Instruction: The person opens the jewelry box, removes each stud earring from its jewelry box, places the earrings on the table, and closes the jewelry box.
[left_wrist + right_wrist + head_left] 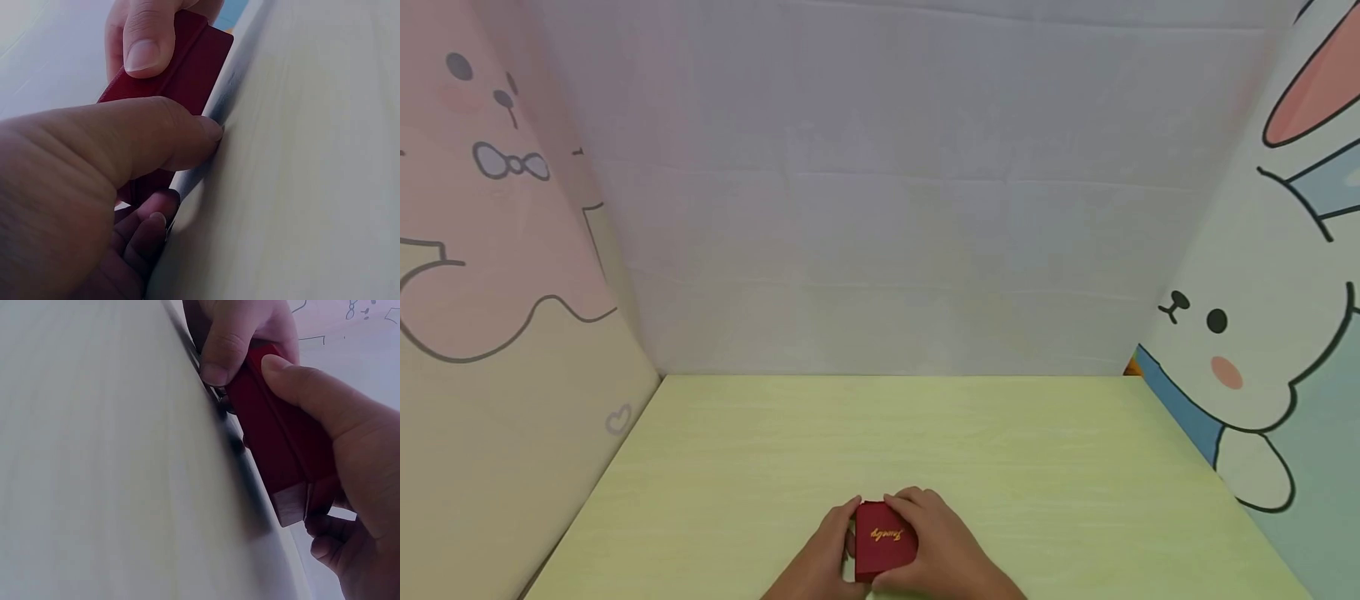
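Observation:
A small dark red jewelry box (883,546) is between my two hands, low in the middle of the head view. Gold lettering reading "Jewelry" appears upside down on its top. From the left, my left hand (831,550) grips the lower part, its thumb (162,134) close to the table surface. My right hand (943,546) holds the lid from the right; its thumb (312,390) presses near the seam that runs along the box (269,434). In the left wrist view the box (200,69) is partly covered by both thumbs. The lid looks closed along that seam.
A pale yellow-green table (880,433) spreads beneath the hands. Behind it hangs a plain whitish cloth (887,208). Cartoon-printed panels flank it, a pinkish one (512,250) on the left and one with a rabbit (1262,292) on the right.

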A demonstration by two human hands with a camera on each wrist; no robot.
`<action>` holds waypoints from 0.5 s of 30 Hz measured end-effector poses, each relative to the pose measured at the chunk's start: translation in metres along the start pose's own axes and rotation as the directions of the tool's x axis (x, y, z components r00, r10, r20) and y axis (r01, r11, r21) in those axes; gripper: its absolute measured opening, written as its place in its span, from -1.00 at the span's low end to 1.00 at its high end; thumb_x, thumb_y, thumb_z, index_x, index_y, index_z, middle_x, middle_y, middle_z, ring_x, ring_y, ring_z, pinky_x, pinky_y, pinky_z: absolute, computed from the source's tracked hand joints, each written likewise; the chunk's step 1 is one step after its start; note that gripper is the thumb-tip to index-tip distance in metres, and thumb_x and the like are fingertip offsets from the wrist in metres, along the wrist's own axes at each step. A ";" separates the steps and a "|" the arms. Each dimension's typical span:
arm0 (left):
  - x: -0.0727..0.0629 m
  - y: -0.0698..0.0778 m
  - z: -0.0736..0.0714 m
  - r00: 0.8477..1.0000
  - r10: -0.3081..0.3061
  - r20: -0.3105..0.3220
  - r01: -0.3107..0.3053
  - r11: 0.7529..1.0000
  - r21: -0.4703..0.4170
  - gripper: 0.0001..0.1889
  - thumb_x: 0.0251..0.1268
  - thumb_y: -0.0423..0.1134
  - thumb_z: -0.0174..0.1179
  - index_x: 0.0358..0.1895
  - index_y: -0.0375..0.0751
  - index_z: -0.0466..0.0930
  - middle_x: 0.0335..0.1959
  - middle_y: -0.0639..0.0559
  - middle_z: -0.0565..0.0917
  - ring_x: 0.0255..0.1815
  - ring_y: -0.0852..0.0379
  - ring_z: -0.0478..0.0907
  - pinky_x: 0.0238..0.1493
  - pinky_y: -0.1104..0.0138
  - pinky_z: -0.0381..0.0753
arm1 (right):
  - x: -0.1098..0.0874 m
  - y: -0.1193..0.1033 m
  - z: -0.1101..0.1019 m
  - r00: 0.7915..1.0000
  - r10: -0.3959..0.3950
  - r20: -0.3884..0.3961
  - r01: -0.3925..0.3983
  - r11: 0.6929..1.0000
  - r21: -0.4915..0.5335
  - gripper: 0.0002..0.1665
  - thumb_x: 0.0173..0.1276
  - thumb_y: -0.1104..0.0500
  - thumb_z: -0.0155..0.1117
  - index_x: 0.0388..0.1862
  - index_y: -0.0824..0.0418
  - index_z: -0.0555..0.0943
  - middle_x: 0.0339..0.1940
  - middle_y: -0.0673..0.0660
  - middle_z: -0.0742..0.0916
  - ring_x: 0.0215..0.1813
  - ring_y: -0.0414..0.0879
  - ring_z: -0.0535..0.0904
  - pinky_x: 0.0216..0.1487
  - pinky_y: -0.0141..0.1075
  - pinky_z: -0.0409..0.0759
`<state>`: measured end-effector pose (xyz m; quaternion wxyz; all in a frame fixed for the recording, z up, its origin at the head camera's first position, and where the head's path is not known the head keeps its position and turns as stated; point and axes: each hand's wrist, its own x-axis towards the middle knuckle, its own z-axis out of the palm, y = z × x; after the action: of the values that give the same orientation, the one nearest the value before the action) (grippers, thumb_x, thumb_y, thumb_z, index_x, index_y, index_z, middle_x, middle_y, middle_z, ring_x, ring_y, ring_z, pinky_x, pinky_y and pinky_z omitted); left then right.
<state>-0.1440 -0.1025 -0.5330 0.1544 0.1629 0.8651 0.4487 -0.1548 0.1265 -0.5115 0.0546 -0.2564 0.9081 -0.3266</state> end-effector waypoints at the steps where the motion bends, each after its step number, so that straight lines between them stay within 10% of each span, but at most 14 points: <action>1: 0.000 0.000 0.000 1.000 0.003 -0.001 -0.003 1.000 0.000 0.13 0.00 -0.11 0.64 0.57 -0.37 0.09 0.26 -0.09 0.40 -0.03 0.11 0.42 -0.05 0.34 0.60 | 0.000 0.000 0.000 1.000 -0.003 -0.003 0.003 1.000 -0.003 0.13 0.01 -0.51 0.50 0.45 0.08 0.51 0.21 -0.12 0.57 0.18 -0.13 0.44 -0.10 -0.30 0.64; 15: -0.002 0.001 -0.001 1.000 0.012 -0.006 -0.012 1.000 -0.024 0.14 -0.02 -0.16 0.65 0.57 -0.41 0.07 0.17 -0.06 0.41 -0.10 0.16 0.43 -0.13 0.37 0.58 | 0.000 -0.002 0.001 1.000 0.013 -0.016 -0.013 1.000 -0.014 0.10 -0.01 -0.50 0.52 0.43 0.02 0.52 0.19 -0.14 0.58 0.17 -0.13 0.44 -0.12 -0.31 0.64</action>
<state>-0.1422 -0.1038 -0.5308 0.1511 0.1647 0.8591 0.4604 -0.1536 0.1250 -0.5107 0.0475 -0.2483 0.9124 -0.3220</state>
